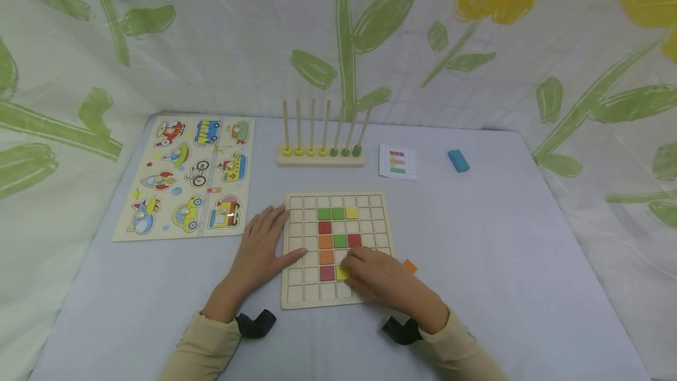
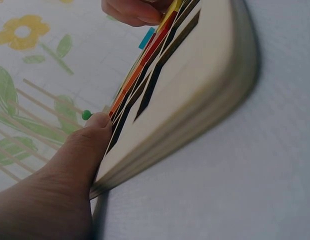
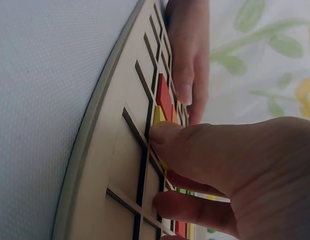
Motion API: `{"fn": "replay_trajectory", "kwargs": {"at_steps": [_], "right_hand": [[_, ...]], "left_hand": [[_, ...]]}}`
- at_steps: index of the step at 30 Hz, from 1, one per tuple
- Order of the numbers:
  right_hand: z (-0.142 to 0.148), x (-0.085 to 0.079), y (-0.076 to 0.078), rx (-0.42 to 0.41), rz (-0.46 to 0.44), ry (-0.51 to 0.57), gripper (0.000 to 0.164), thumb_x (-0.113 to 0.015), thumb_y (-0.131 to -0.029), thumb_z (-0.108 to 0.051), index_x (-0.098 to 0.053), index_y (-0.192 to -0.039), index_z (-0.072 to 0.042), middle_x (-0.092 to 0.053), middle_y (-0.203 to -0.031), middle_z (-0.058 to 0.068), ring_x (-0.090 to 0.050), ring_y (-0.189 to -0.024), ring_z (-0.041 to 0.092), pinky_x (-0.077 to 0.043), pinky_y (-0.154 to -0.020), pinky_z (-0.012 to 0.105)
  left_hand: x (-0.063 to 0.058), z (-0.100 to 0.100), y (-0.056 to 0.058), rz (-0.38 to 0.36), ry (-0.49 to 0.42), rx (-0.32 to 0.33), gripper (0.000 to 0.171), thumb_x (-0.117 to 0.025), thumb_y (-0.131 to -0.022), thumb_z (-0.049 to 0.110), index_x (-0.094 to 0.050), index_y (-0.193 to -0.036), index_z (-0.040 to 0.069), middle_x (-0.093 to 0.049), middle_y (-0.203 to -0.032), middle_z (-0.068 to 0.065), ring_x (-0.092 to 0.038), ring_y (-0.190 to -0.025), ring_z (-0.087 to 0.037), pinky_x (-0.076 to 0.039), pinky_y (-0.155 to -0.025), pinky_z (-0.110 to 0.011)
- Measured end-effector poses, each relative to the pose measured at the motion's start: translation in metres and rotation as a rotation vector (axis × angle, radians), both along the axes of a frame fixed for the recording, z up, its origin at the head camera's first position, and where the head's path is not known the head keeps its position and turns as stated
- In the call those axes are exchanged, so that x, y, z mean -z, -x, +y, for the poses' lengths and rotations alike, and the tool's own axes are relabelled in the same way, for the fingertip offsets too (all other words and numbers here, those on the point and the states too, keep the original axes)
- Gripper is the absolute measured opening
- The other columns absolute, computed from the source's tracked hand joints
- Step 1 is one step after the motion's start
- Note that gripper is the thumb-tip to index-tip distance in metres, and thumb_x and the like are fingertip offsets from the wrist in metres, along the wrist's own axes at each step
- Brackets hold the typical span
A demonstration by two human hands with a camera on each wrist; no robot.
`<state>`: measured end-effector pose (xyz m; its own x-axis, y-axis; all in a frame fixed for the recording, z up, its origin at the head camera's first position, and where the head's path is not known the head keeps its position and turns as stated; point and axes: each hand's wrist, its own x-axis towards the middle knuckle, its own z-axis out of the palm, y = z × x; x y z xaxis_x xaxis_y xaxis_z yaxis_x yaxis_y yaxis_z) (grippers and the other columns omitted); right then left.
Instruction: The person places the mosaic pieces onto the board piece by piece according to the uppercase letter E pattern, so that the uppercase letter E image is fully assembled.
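Observation:
A wooden grid board (image 1: 296,293) lies flat, its middle cells filled with several coloured square tiles. At its left edge my left hand (image 1: 260,251) rests with fingers spread, the thumb reaching over the frame onto the outer cells. My right hand (image 1: 385,275) is bent over the lower middle of the grid. Its thumb and fingers pinch a yellow tile (image 1: 342,273), just right of a dark red tile (image 1: 327,273). In the right wrist view the thumb tip overlaps the yellow tile (image 3: 157,115). An orange tile (image 1: 409,266) lies beside the board's right edge, behind the hand.
A vehicle picture puzzle (image 1: 182,193) lies at the left. Behind the board stands a peg rack (image 1: 320,160) with yellow and green beads. To its right are a printed pattern card (image 1: 398,163) and a blue block (image 1: 458,160). A flowered curtain (image 1: 238,46) surrounds the table.

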<state>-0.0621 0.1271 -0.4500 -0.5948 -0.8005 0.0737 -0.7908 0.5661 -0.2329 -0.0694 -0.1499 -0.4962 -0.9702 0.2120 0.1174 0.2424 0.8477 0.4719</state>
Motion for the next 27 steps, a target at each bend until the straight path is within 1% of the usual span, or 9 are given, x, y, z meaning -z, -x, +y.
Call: {"fn": "replay_trajectory", "kwargs": {"at_steps": [5, 9, 12, 16, 19, 23, 25, 27], "right_hand": [[-0.001, 0.001, 0.001, -0.001, -0.001, 0.012, 0.022, -0.07, -0.088, -0.024, -0.063, -0.108, -0.016, -0.059, -0.102, -0.008, -0.055, -0.089, 0.007, -0.05, -0.077, 0.021], [-0.001, 0.001, 0.001, -0.004, 0.004, 0.03, 0.022, -0.07, -0.088, -0.023, -0.063, -0.107, -0.016, -0.059, -0.102, -0.007, -0.055, -0.09, 0.007, -0.051, -0.079, 0.021], [-0.002, 0.001, 0.0, 0.0, 0.011, 0.022, 0.021, -0.07, -0.088, -0.023, -0.064, -0.107, -0.016, -0.059, -0.102, -0.007, -0.056, -0.091, 0.008, -0.051, -0.08, 0.022], [-0.002, 0.0, 0.0, 0.004, 0.017, 0.008, 0.022, -0.07, -0.088, -0.024, -0.064, -0.107, -0.016, -0.06, -0.102, -0.007, -0.056, -0.091, 0.007, -0.051, -0.08, 0.021], [0.001, -0.001, 0.001, 0.017, 0.033, 0.002, 0.019, -0.068, -0.089, -0.025, -0.065, -0.105, -0.017, -0.06, -0.101, -0.008, -0.055, -0.089, 0.006, -0.051, -0.078, 0.02], [0.015, -0.005, 0.004, 0.075, 0.035, -0.005, 0.018, -0.067, -0.09, -0.026, -0.066, -0.106, -0.018, -0.061, -0.102, -0.009, -0.057, -0.091, 0.006, -0.052, -0.08, 0.02], [0.027, -0.01, 0.005, 0.122, 0.015, -0.004, 0.02, -0.068, -0.089, -0.025, -0.066, -0.108, -0.017, -0.061, -0.104, -0.008, -0.058, -0.094, 0.006, -0.052, -0.082, 0.021], [0.041, -0.014, 0.004, 0.187, -0.002, -0.011, 0.022, -0.07, -0.088, -0.025, -0.066, -0.108, -0.015, -0.062, -0.105, -0.006, -0.059, -0.094, 0.007, -0.053, -0.081, 0.024]], "left_hand": [[-0.001, -0.001, 0.0, 0.006, -0.005, 0.001, 0.092, -0.063, -0.081, 0.062, -0.031, -0.149, 0.008, -0.032, -0.153, -0.011, -0.018, -0.145, -0.029, -0.01, -0.118, -0.048], [-0.003, -0.002, 0.0, 0.022, -0.026, -0.006, 0.089, -0.065, -0.082, 0.058, -0.034, -0.148, 0.006, -0.036, -0.15, -0.013, -0.024, -0.143, -0.03, -0.013, -0.118, -0.048], [-0.004, -0.003, 0.0, 0.033, -0.039, -0.011, 0.086, -0.067, -0.082, 0.055, -0.037, -0.146, 0.006, -0.039, -0.149, -0.014, -0.028, -0.141, -0.03, -0.016, -0.117, -0.048], [-0.003, -0.003, 0.001, 0.035, -0.047, -0.02, 0.085, -0.067, -0.082, 0.055, -0.038, -0.146, 0.007, -0.04, -0.148, -0.012, -0.027, -0.141, -0.03, -0.017, -0.116, -0.049], [-0.003, -0.003, 0.001, 0.036, -0.046, -0.027, 0.085, -0.068, -0.082, 0.055, -0.039, -0.145, 0.007, -0.04, -0.147, -0.011, -0.026, -0.141, -0.03, -0.017, -0.116, -0.05], [-0.001, -0.003, 0.001, 0.038, -0.039, -0.031, 0.084, -0.067, -0.082, 0.055, -0.039, -0.145, 0.008, -0.039, -0.147, -0.011, -0.025, -0.142, -0.03, -0.015, -0.116, -0.05], [0.0, -0.003, 0.001, 0.042, -0.033, -0.029, 0.083, -0.067, -0.082, 0.054, -0.038, -0.145, 0.008, -0.039, -0.148, -0.011, -0.024, -0.142, -0.03, -0.014, -0.116, -0.05], [0.0, -0.003, 0.001, 0.048, -0.026, -0.027, 0.08, -0.066, -0.084, 0.051, -0.038, -0.145, 0.008, -0.038, -0.148, -0.011, -0.024, -0.142, -0.03, -0.014, -0.116, -0.05]]}}
